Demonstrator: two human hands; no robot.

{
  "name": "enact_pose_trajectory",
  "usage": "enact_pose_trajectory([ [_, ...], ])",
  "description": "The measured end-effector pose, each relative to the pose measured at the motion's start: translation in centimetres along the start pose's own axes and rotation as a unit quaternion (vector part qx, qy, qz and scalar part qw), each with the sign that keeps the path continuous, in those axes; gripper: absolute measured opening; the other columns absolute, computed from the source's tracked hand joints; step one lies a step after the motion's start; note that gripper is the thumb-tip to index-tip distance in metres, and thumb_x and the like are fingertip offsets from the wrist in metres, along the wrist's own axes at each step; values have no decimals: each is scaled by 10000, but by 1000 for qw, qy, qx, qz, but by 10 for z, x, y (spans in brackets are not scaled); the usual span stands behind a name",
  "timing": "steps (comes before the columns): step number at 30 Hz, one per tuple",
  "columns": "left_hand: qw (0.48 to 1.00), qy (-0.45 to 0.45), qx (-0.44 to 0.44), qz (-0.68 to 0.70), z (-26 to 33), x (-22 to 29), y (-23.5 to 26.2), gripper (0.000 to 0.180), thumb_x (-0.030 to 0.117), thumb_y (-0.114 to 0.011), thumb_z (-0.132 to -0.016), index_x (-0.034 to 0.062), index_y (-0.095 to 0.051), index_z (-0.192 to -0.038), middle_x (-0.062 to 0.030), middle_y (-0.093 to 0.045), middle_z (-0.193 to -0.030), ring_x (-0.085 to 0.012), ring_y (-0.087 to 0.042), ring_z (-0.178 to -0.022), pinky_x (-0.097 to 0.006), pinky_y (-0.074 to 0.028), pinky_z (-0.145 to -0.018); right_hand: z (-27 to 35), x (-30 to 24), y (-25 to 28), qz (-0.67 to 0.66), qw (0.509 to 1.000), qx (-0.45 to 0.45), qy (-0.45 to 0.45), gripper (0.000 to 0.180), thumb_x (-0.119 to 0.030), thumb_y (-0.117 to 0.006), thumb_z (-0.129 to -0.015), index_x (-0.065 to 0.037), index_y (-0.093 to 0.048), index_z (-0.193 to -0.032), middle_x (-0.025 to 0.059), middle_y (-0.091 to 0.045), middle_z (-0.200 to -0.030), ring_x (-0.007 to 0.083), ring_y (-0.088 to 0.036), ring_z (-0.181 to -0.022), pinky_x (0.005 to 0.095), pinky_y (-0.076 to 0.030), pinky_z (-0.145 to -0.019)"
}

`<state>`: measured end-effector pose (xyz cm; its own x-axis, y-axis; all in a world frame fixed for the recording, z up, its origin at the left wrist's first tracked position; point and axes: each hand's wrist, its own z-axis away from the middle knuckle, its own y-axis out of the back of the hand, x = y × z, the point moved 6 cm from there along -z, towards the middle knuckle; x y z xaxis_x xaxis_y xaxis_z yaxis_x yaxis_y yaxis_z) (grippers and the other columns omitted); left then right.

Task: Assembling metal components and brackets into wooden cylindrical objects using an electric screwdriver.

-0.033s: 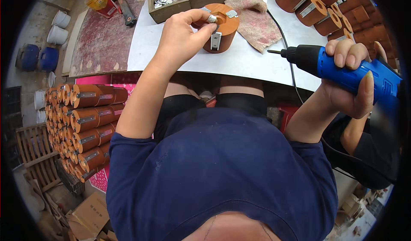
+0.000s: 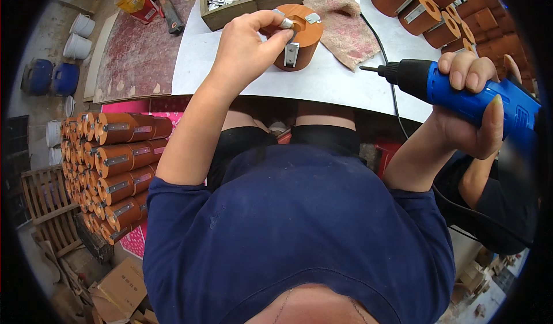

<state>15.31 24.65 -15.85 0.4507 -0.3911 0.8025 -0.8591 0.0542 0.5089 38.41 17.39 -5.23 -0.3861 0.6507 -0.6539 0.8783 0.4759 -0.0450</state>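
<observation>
My left hand [image 2: 249,46] reaches over the top of a round orange-brown wooden block [image 2: 304,50] on the table. Its thumb and index finger are pinched together near the recess in the block's top; whatever lies between them is too small to make out. Something whitish covers the index fingertip. A small metal plate [image 2: 313,18] sits on the block's top rim, and an upright metal latch [image 2: 291,54] is on its near side. Off to the right, my right hand [image 2: 469,102] grips a blue electric screwdriver [image 2: 461,91], its bit pointing left, apart from the block.
Behind the block stands a wooden tray [image 2: 229,14] of metal plates and screws. A cloth [image 2: 344,30] and a black cable [image 2: 377,39] lie beside it. A hammer [image 2: 168,13] rests far left. Similar blocks [image 2: 421,14] are piled far right and stacked [image 2: 118,163] at left.
</observation>
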Motion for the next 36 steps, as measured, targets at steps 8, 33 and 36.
enact_pose_trajectory([
  [8, 972, -139, 26, -186, 1, 10, 9, 204, 151, -656, -698, 60, -632, -879, -86, -568, -1001, -237, -472, -1002, -350, -349, -865, 3, 9, 7, 36, 999, 15, -28, 352, -257, -434, -751, -18, -436, -1009, 106, -505, -790, 185, -495, -762, 353, -371, -755],
  [33, 984, -175, -30, -27, -2, 3, 3, 273, 144, -692, -665, 98, -642, -930, -84, -512, -1165, -233, -437, -1113, -353, -318, -942, -2, 15, 6, 5, 998, 53, 23, 588, -236, -445, -755, -40, -250, -1274, 101, -512, -801, 193, -503, -736, 380, -385, -724],
  [36, 985, -168, -20, -16, -9, 3, 15, 305, 164, -704, -658, 98, -634, -948, -95, -499, -1177, -238, -447, -1112, -353, -327, -941, -1, 15, 8, 5, 998, 49, 26, 593, -238, -447, -753, -41, -250, -1276, 100, -511, -803, 190, -501, -739, 376, -384, -729],
])
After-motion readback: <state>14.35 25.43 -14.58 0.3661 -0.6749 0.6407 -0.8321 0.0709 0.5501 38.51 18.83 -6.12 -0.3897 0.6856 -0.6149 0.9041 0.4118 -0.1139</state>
